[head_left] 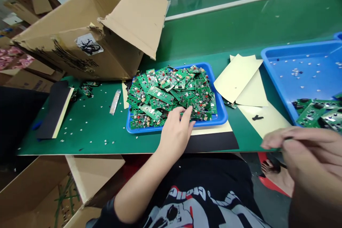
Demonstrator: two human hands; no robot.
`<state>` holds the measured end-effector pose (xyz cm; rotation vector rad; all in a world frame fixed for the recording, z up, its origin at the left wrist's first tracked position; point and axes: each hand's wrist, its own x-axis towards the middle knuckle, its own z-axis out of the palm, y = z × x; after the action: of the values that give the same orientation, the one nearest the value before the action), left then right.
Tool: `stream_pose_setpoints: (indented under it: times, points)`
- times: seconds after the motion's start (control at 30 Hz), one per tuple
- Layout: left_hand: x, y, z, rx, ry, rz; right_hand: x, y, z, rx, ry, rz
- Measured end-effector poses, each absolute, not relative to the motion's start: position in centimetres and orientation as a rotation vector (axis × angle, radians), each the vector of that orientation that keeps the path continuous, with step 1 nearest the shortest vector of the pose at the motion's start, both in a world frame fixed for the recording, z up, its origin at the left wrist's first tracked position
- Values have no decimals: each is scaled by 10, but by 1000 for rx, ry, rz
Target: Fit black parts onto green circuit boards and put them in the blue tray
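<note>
My left hand (176, 128) reaches over the front edge of a blue tray (220, 112) heaped with small green circuit boards (161, 94). Its fingers are bent and apart, with the tips at the nearest boards; nothing shows gripped in them. At the right edge, blurred, my right hand (312, 149) is closed in a pinch. A small black piece (287, 138) shows between its thumb and fingers, partly hidden. A similar-coloured black scrap (258, 117) lies on the cream paper (245, 78) between the two trays.
Another blue tray (275, 67) at right holds larger boards (316, 112) and white bits. An open cardboard box (112, 53) stands behind left. A black folded sheet (57, 108) and a clear strip (115, 102) lie on the green table (101, 131). Below left is another box (91, 174).
</note>
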<state>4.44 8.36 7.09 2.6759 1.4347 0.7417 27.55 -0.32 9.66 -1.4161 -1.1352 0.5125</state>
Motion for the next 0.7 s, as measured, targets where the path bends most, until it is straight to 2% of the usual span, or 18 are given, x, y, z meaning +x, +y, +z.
stream_pose_setpoints:
  times: [0.2,0.4,0.6,0.7]
  points:
    - [51,100,64,2587,1305,723,262,7,80,-1400,-1211,798]
    - [48,75,69,2461,1064,1126,244,24,61,-1326,-966,1084]
    - [50,65,76,2228,948,1226,234,34,61,-1239,-823,1194]
    - [54,60,76,1845,827,1214,231,35,58,-1184,-753,1213]
